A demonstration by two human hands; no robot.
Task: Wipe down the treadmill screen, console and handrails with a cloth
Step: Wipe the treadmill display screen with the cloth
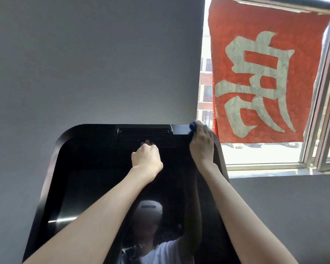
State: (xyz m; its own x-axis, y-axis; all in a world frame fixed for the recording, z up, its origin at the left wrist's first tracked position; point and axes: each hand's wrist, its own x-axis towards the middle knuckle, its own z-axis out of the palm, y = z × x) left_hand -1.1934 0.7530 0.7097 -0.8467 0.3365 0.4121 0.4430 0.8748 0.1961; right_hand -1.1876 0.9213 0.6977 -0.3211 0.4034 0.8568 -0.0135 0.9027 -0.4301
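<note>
Nearest, at 6 o'clock, the glossy black treadmill screen (80, 168) mirrored a person in a white shirt (166, 252) wearing a pale headset (149, 210). Two bare forearms rose from the bottom edge across the glass.

The left hand (146, 157) sat near the middle of the screen's upper part, its fingers curled into a fist, with the fingertips at the lower edge of a slotted vent (143, 133). Whether they hooked onto that edge or held nothing could not be told.

At 2 o'clock from it, the right hand (202, 143) reached the screen's top right corner. Its fingers were closed around a blue cloth (193, 127), bunched up and pressed against the upper rim of the screen. Only a small part of the cloth showed past the fingertips.

Beyond the screen, a plain grey wall (84, 63) filled the frame from 9 to 12 o'clock. At 2 o'clock stood a bright window (312, 130) with a metal frame. Across its upper part hung a red banner (255, 25) bearing a large pale character. Past its left edge a brick building (206, 79) showed outside.
</note>
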